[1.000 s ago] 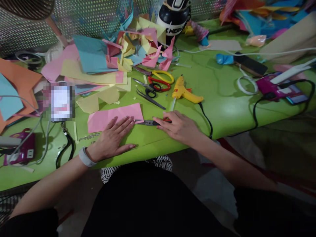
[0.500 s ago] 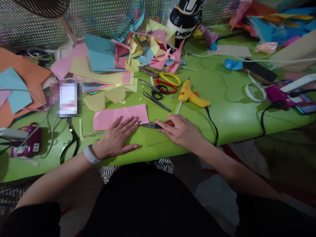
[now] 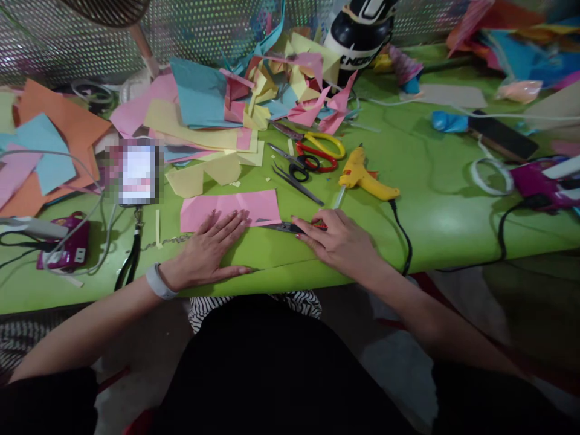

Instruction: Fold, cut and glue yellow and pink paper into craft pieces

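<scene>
A pink paper strip (image 3: 254,202) lies on the green table near its front edge, with a crease across it. My left hand (image 3: 220,241) rests flat on the strip's lower edge, fingers stretched out and thumb apart. Black-and-red-handled scissors (image 3: 290,227) are gripped in my right hand (image 3: 342,238), most of the handle hidden by the fingers. Their pointed blades are parted at the strip's lower right edge, one blade showing over the pink paper. Just beyond the right hand lies a yellow glue gun (image 3: 365,178), its clear nozzle-side stick pointing toward the hand.
Behind the strip lie red-and-yellow scissors (image 3: 321,148), small black scissors (image 3: 296,166) and tweezers (image 3: 303,188). Coloured paper scraps (image 3: 199,93) are heaped at the back beside a black-and-white bottle (image 3: 356,45). A phone (image 3: 138,175) lies left; cables and purple devices (image 3: 67,244) flank the table.
The view has shifted, moving the table items rightward. My left hand has slid left relative to the pink strip. The scissors' blades now show parted, one over the paper's edge.
</scene>
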Demonstrator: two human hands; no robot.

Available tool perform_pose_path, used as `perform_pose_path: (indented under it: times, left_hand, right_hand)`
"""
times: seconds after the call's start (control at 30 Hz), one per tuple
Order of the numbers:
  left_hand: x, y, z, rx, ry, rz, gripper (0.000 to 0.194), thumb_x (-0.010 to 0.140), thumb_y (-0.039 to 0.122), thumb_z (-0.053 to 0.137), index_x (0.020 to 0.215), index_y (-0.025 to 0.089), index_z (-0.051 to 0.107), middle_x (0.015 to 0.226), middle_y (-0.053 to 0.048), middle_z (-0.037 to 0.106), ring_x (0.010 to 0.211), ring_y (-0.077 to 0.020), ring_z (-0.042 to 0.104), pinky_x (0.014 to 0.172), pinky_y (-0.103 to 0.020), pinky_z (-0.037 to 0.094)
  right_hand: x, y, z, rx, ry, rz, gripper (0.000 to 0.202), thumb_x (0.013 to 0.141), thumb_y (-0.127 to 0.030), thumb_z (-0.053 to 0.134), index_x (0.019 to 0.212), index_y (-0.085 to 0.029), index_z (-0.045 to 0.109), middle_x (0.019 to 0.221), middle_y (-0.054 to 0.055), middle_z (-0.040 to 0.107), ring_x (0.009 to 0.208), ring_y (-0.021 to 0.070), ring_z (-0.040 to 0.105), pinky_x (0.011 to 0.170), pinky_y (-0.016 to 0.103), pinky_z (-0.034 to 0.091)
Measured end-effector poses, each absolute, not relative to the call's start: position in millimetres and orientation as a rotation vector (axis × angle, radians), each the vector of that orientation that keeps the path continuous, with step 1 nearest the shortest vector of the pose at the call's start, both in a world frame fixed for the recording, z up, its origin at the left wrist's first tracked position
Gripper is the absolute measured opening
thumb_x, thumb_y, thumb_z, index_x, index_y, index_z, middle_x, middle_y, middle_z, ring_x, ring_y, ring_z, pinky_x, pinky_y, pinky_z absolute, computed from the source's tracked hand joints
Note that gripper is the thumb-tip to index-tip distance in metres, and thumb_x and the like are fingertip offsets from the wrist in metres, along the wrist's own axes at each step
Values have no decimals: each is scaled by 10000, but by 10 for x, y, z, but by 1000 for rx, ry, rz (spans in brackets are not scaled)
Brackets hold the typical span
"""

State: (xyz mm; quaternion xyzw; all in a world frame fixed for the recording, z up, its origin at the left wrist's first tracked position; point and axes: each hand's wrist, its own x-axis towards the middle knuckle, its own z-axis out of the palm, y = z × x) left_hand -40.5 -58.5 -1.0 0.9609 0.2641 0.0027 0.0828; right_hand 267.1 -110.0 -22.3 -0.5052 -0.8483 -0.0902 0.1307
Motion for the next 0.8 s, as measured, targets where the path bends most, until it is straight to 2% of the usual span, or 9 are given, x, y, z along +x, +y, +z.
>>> perform_pose_path:
  times: [0.8]
  left_hand:
    - [-405,-609,-80,2861,807,67,964,920,733,352,1589,179,-64,1651,-126,155,1527,-259,150,1242,-467,46]
  right_hand:
    - [2567,-1097,-190,-1475,-2477,-154,339,998,-315,508,1267,-191,673,936,113,581,861,216,516,663,315,456]
